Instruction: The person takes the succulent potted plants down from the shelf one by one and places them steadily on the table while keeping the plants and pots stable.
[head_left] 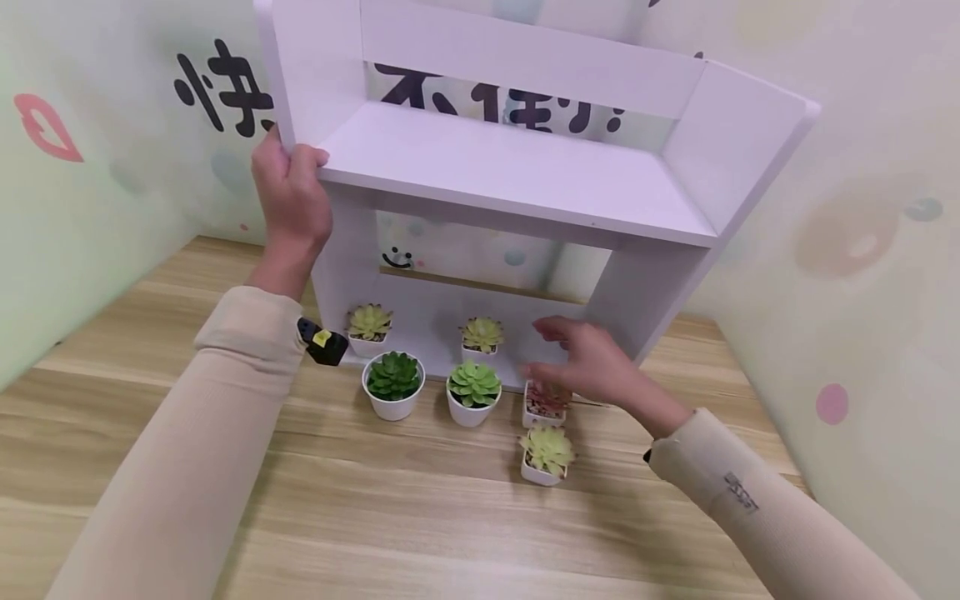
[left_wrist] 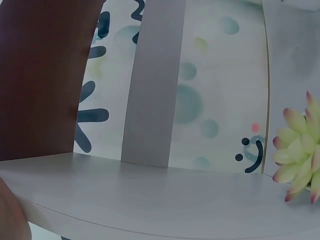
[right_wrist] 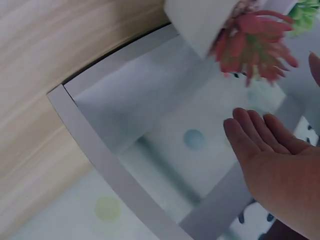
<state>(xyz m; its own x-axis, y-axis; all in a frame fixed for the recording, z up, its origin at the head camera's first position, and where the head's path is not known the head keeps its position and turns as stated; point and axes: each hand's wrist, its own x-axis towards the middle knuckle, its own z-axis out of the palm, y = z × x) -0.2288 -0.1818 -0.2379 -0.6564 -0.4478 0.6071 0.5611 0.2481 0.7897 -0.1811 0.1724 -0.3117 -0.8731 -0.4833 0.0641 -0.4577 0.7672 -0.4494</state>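
My left hand (head_left: 296, 192) grips the left side panel of a white two-tier shelf (head_left: 510, 175), near the middle board. In the left wrist view, part of that hand (left_wrist: 11, 215) shows at the lower left edge. My right hand (head_left: 588, 358) hovers with fingers spread by the shelf's lower right, holding nothing. Right below it is a red potted succulent (head_left: 546, 406), partly covered by the hand in the head view. The right wrist view shows the red succulent (right_wrist: 255, 47) apart from the straight fingers. Ahead of it stands a yellow-green succulent (head_left: 547, 452) in a square pot.
Two yellow-green succulents, one left (head_left: 370, 323) and one central (head_left: 482, 335), stand on the bottom board. Before them are a dark green succulent (head_left: 393, 379) and a light green one (head_left: 473, 385) in round pots. Walls flank the wooden table (head_left: 420, 525).
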